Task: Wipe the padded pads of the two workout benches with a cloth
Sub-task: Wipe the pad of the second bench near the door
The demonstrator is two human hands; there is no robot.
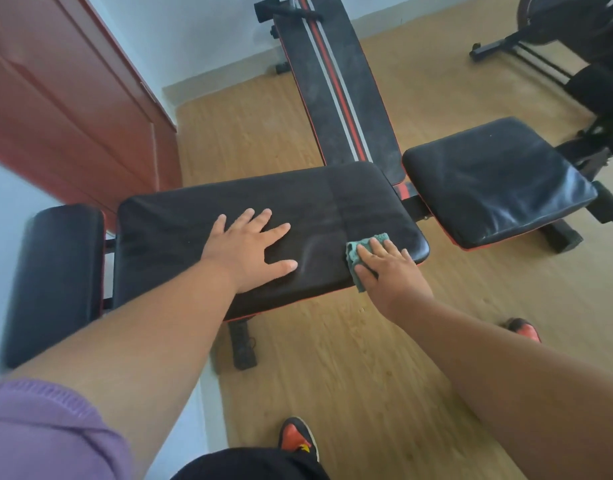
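Flat now: left hand [251, 245] splayed on long pad [201, 220]; right hand [389, 268] pressing cloth [358, 249] near edge; likely slipping off; striped pad [336, 84] dusty, easily missed.

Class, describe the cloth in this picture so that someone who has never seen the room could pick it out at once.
Find the wide black bench pad nearest the camera, lying across the wooden floor. At its right end, near the front edge, the right hand presses flat on a small crumpled cloth. It is the only teal-green thing among black pads; the left hand lies bare on the pad.
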